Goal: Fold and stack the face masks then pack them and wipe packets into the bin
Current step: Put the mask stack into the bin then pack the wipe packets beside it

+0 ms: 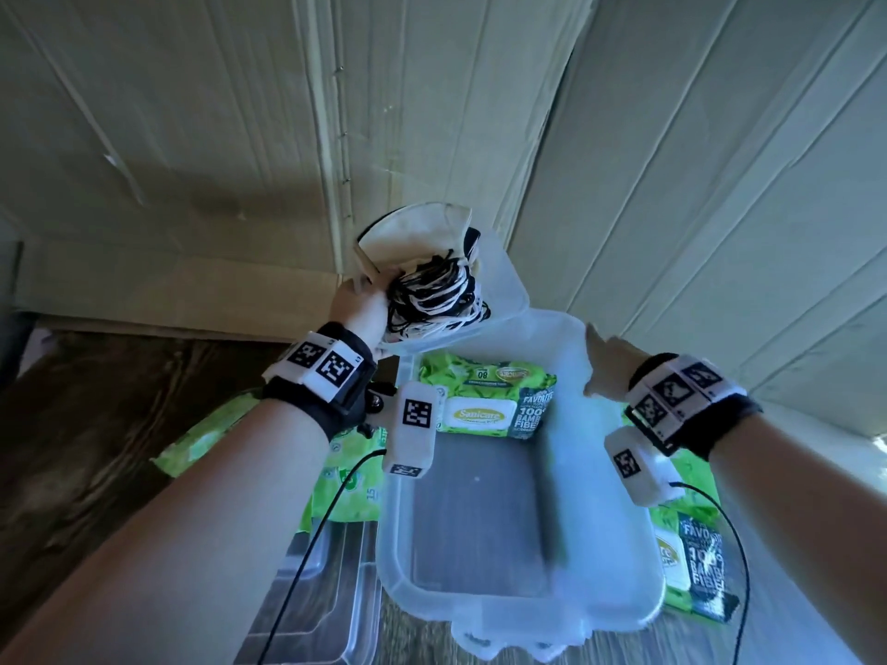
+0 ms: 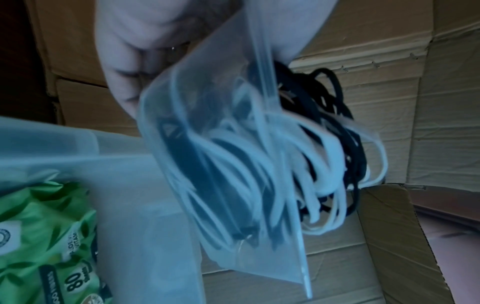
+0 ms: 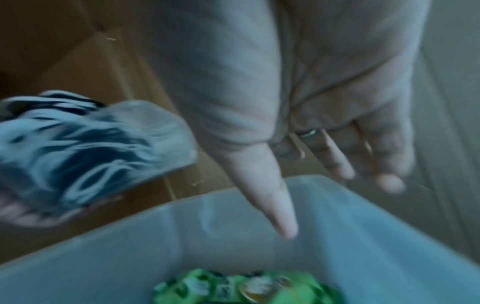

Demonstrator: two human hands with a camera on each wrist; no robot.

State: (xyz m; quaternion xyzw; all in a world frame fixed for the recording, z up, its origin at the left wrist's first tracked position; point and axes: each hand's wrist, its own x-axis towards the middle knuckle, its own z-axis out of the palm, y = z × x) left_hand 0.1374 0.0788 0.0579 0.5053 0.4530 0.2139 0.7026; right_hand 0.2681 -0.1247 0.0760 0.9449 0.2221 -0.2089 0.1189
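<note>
My left hand (image 1: 357,304) grips a clear zip bag (image 1: 432,285) stuffed with black and white face masks, their ear loops bunched at the bag's mouth. The bag hangs tilted above the far left corner of the translucent bin (image 1: 600,611). In the left wrist view the left hand (image 2: 135,61) pinches the bag (image 2: 233,164) near its zip edge. One green wipe packet (image 1: 485,400) lies in the bin against the far wall. My right hand (image 1: 607,367) is open over the bin's far right rim, holding nothing. The right wrist view shows the right hand (image 3: 324,160) with fingers spread above the bin wall (image 3: 233,236).
Green wipe packets lie outside the bin, some on the left (image 1: 345,482) and one on the right (image 1: 696,568). A clear lid (image 1: 326,583) rests at the near left. Cardboard boxes (image 1: 672,184) wall off the far side.
</note>
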